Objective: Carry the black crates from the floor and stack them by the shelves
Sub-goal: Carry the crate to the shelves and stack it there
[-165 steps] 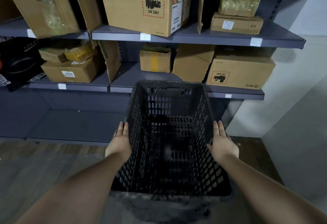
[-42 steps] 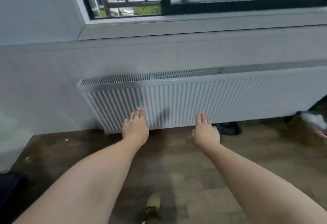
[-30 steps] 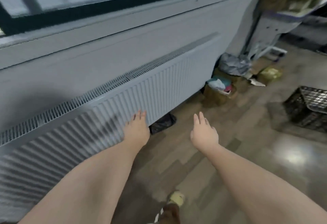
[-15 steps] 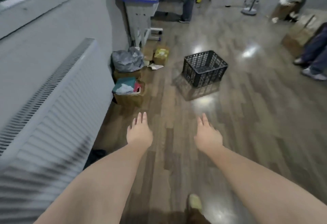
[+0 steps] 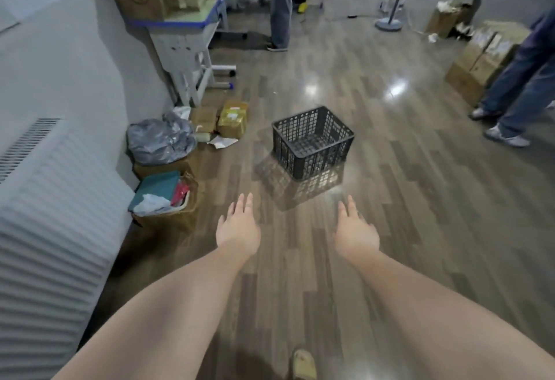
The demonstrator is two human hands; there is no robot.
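The person let go of the stacked crate at the shelves and turned past the radiator [image 5: 54,229]. A black crate [image 5: 312,141] on the floor came into view, drawing closer toward the frame's centre.

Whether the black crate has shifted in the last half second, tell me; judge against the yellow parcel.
No. The black crate sits unchanged right of the yellow parcel; only the camera neared.

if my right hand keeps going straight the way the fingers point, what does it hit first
Most likely the black crate on the wooden floor. The right hand is open, empty, and points forward and slightly left toward it, with only bare floor between. Depth is hard to judge, so it might pass the crate's right side.
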